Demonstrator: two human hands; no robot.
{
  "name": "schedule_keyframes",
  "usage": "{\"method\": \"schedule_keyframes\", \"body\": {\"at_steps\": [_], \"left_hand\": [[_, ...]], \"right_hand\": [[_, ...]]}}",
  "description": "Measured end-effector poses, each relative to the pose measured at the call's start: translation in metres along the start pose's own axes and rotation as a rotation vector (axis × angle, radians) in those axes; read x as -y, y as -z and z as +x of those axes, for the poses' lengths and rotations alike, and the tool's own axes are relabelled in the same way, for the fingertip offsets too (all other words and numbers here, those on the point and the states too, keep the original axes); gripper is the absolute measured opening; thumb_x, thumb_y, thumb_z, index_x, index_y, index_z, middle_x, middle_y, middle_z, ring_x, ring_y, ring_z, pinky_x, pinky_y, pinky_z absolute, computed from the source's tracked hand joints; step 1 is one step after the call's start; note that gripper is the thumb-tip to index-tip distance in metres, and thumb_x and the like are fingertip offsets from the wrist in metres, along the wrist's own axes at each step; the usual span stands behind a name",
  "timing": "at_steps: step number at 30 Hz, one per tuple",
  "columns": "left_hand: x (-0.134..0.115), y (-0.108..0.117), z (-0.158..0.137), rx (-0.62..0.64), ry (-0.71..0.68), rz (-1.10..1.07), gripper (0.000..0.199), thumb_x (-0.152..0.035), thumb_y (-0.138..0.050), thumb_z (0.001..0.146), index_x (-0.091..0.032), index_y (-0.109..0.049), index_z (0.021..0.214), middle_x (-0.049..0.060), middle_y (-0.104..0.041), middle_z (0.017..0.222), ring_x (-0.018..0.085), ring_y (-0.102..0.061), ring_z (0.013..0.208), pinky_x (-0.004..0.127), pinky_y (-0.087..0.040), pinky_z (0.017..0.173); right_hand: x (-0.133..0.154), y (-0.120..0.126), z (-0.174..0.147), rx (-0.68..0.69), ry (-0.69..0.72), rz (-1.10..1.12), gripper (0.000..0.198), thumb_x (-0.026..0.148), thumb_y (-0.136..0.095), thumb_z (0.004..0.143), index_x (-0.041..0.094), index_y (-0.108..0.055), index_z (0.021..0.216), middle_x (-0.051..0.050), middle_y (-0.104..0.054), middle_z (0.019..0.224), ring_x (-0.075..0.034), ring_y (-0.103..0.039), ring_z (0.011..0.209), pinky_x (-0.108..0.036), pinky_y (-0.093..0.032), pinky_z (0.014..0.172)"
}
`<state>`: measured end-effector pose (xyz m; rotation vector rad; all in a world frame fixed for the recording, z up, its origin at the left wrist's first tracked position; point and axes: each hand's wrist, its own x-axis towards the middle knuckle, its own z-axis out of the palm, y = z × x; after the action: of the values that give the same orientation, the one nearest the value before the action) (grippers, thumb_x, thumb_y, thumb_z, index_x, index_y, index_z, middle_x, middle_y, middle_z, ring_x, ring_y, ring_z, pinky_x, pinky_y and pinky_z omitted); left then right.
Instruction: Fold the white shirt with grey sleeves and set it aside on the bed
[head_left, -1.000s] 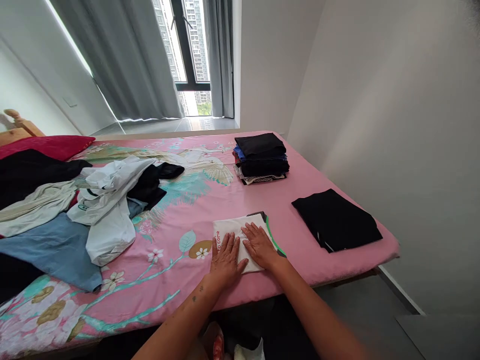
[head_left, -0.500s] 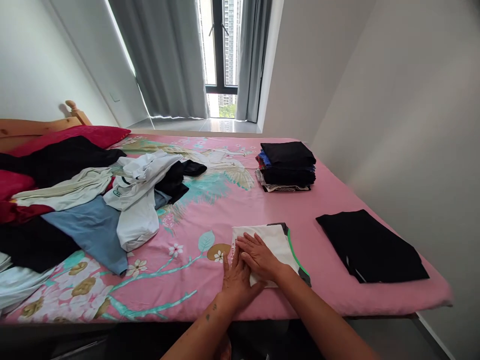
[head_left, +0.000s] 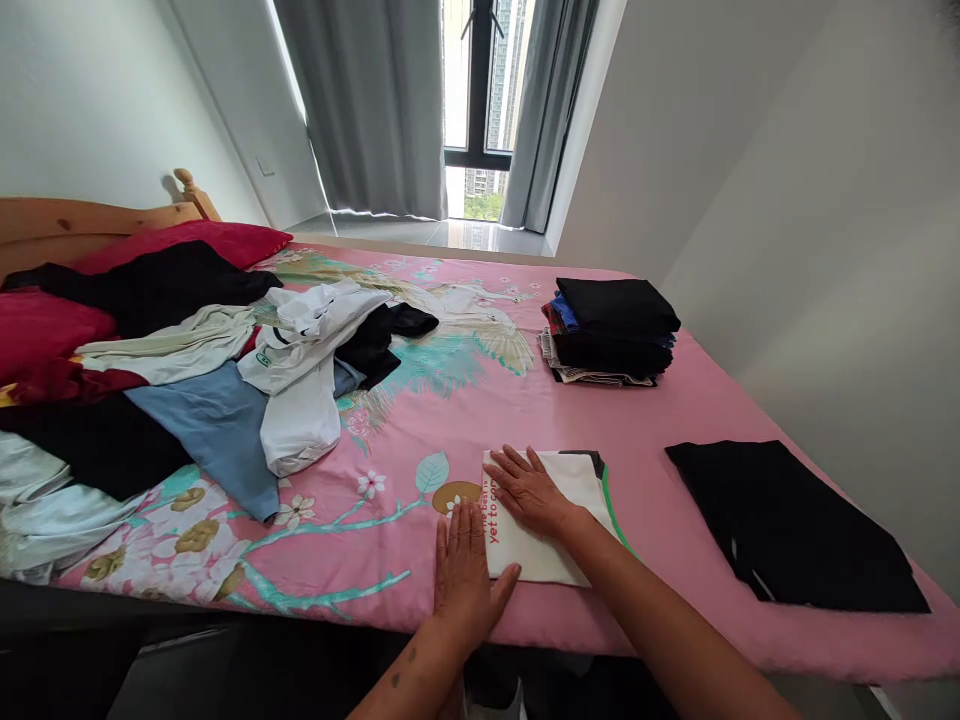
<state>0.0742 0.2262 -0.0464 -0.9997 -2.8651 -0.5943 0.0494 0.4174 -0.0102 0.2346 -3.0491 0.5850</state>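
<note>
A folded white T-shirt [head_left: 559, 555] with red lettering and a green and dark grey edge lies flat near the bed's front edge. My right hand [head_left: 527, 490] rests on its upper left part, palm down with fingers stretched. Just left of the shirt, my left hand [head_left: 463, 575] lies flat on the pink bedsheet, its thumb close to the shirt's lower left corner. Part of the lettering is covered by my right hand.
Rumpled clothes, among them a white shirt [head_left: 304, 420] and a blue garment [head_left: 217, 420], spread over the left of the bed. A stack of folded clothes [head_left: 619, 308] stands at the back right. One folded black garment [head_left: 806, 525] lies at the right, near the wall.
My left hand has slid left off the shirt onto the sheet, apart from my right hand. More red lettering shows. The view has turned slightly left.
</note>
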Motion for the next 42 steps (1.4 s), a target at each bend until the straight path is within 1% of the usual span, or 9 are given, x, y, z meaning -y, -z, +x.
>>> {"method": "schedule_keyframes", "body": {"at_steps": [5,12,18,23,29,32,35,39,42], "left_hand": [[0.001,0.023,-0.009,0.004,0.152,-0.033,0.056,-0.046,-0.055,0.078,-0.016,-0.050,0.125,0.014,-0.053,0.126,0.030,-0.045,0.118,0.045,-0.033,0.096],[-0.013,0.050,0.011,0.216,0.269,-0.075,0.033,-0.047,-0.058,0.072,-0.016,-0.063,0.084,0.010,-0.064,0.089,0.031,-0.057,0.091,0.043,-0.037,0.082],[-0.011,0.033,0.016,0.245,0.482,-0.808,0.019,-0.022,-0.052,0.064,-0.017,-0.059,0.081,0.003,-0.065,0.078,0.020,-0.060,0.076,0.029,-0.042,0.069],[0.014,0.088,0.071,0.070,0.446,-1.155,0.024,-0.027,-0.057,0.057,-0.015,-0.061,0.078,0.001,-0.063,0.072,0.016,-0.058,0.067,0.025,-0.043,0.064],[0.033,0.209,0.144,-0.146,0.222,-0.958,0.030,-0.031,-0.065,0.061,-0.016,-0.068,0.087,-0.004,-0.058,0.060,0.011,-0.053,0.056,0.021,-0.041,0.054],[0.049,0.192,0.137,-0.195,0.138,-0.841,0.027,-0.027,-0.060,0.067,-0.019,-0.070,0.090,0.001,-0.065,0.076,0.015,-0.062,0.072,0.024,-0.047,0.063],[0.072,0.130,0.104,-0.229,0.075,-0.766,0.019,-0.021,-0.059,0.067,-0.022,-0.073,0.080,0.004,-0.064,0.103,0.017,-0.060,0.096,0.030,-0.048,0.084],[0.093,0.060,0.053,-0.179,0.113,-0.735,0.018,-0.016,-0.060,0.064,-0.023,-0.074,0.073,0.005,-0.062,0.096,0.019,-0.061,0.093,0.035,-0.050,0.087],[0.097,0.045,0.029,-0.166,0.096,-0.736,0.022,-0.016,-0.057,0.067,-0.024,-0.075,0.078,0.006,-0.060,0.100,0.019,-0.060,0.097,0.034,-0.050,0.089]], "right_hand": [[-0.006,0.009,0.015,0.113,-0.229,0.074,0.069,0.036,-0.049,0.081,0.023,-0.024,0.145,-0.005,-0.024,0.149,-0.022,-0.014,0.138,-0.044,-0.005,0.112],[-0.015,0.034,0.071,0.360,-0.357,0.135,0.056,0.025,-0.063,0.058,0.023,-0.059,0.114,-0.007,-0.062,0.107,-0.028,-0.052,0.104,-0.042,-0.036,0.090],[-0.015,0.054,0.082,0.454,-0.310,0.266,0.031,0.018,-0.064,0.053,0.018,-0.066,0.084,0.001,-0.063,0.077,-0.016,-0.056,0.069,-0.025,-0.041,0.065],[-0.020,0.141,0.074,0.188,-0.221,0.375,0.024,0.024,-0.058,0.065,0.016,-0.063,0.087,0.003,-0.057,0.073,-0.011,-0.051,0.068,-0.020,-0.036,0.059],[0.005,0.220,0.041,-0.313,-0.020,0.342,0.016,0.031,-0.055,0.076,0.017,-0.056,0.084,0.003,-0.052,0.074,-0.011,-0.046,0.070,-0.022,-0.035,0.065],[0.007,0.182,0.020,-0.509,0.079,0.157,0.007,0.023,-0.056,0.076,0.017,-0.058,0.079,-0.002,-0.056,0.081,-0.015,-0.049,0.080,-0.027,-0.037,0.074],[0.000,0.102,-0.007,-0.536,0.054,0.082,0.010,0.017,-0.054,0.078,0.019,-0.061,0.084,-0.005,-0.058,0.092,-0.019,-0.050,0.092,-0.033,-0.039,0.083],[-0.001,0.003,-0.052,-0.550,-0.011,0.106,0.015,0.013,-0.050,0.080,0.019,-0.063,0.086,-0.009,-0.056,0.101,-0.021,-0.051,0.099,-0.037,-0.044,0.086],[0.008,-0.029,-0.082,-0.597,-0.065,0.120,0.017,0.016,-0.047,0.086,0.019,-0.062,0.093,-0.010,-0.053,0.106,-0.021,-0.050,0.102,-0.039,-0.046,0.088]]}}
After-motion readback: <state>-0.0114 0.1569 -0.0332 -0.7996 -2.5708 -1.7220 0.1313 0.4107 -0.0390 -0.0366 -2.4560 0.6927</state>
